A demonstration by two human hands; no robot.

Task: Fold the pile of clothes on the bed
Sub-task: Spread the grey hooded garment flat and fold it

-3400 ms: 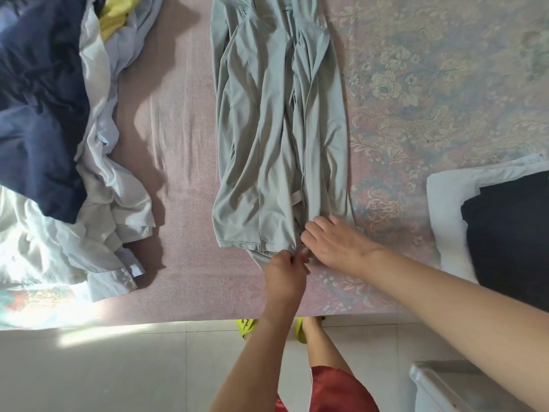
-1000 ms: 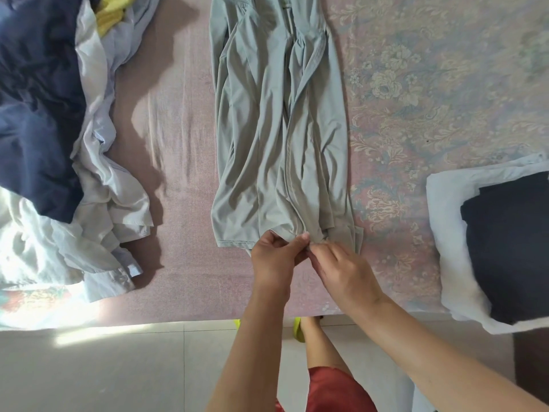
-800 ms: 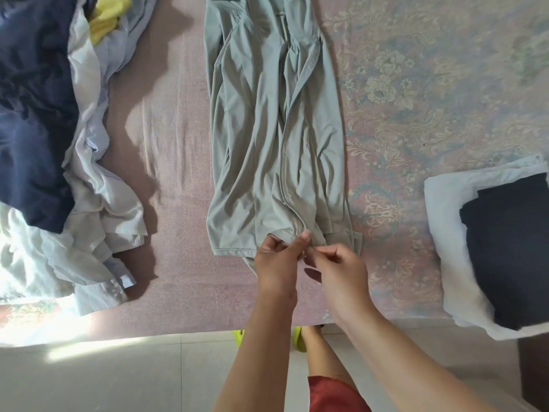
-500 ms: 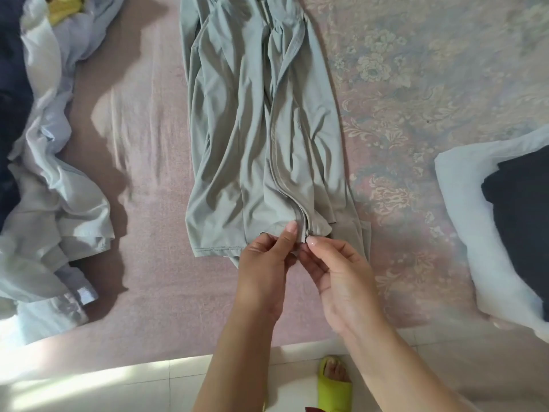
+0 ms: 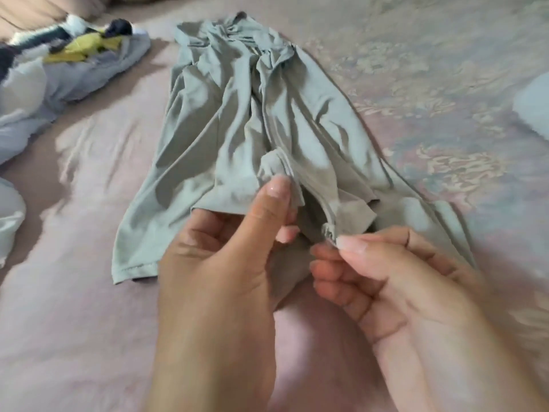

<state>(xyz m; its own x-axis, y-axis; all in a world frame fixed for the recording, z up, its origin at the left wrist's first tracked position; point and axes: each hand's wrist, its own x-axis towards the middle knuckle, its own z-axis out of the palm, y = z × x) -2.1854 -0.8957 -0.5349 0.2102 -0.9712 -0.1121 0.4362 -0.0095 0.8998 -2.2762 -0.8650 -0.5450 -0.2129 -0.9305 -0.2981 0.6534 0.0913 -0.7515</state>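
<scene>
A grey-green zip garment (image 5: 237,114) lies stretched out lengthways on the pink bed (image 5: 74,322), its hem nearest me. My left hand (image 5: 225,263) pinches the left front edge of the hem between thumb and fingers. My right hand (image 5: 386,281) pinches the bottom end of the zip on the right front edge. The two edges are held slightly apart and lifted off the bed. A heap of unfolded clothes (image 5: 44,69), white, pale blue, yellow and dark, lies at the far left.
The bed cover turns to a pale floral pattern (image 5: 430,84) on the right half. A white fabric item (image 5: 534,105) shows at the right edge. A beige pillow edge (image 5: 35,10) sits at the top left.
The view has dropped much closer to the hem; the floor is out of sight. Both hands still pinch the garment's front edges, now lifted and spread a little apart.
</scene>
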